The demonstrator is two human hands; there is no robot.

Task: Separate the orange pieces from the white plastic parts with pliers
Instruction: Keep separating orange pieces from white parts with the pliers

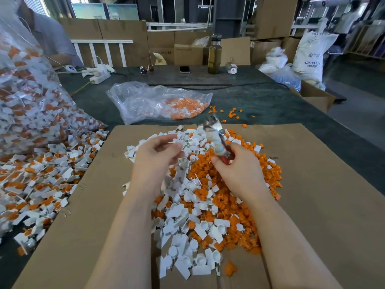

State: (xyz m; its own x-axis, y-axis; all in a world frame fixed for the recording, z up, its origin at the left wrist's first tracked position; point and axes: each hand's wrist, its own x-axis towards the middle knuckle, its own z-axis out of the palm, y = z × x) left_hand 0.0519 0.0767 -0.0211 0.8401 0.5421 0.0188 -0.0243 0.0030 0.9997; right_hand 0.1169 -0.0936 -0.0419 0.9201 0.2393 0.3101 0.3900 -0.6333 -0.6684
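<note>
Red-handled pliers (216, 140) gripped in the right hand (239, 170), left hand (158, 155) pinching a white part (177, 142) at nine o'clock, apparently between pieces; next needs jaws on its orange insert.

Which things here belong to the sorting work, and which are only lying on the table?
For the work:
pliers in right hand
white part in left hand
unsorted pile
separated pile
cardboard sheet

Only lying about:
glass bottle
phone
sunglasses
power strip
</note>
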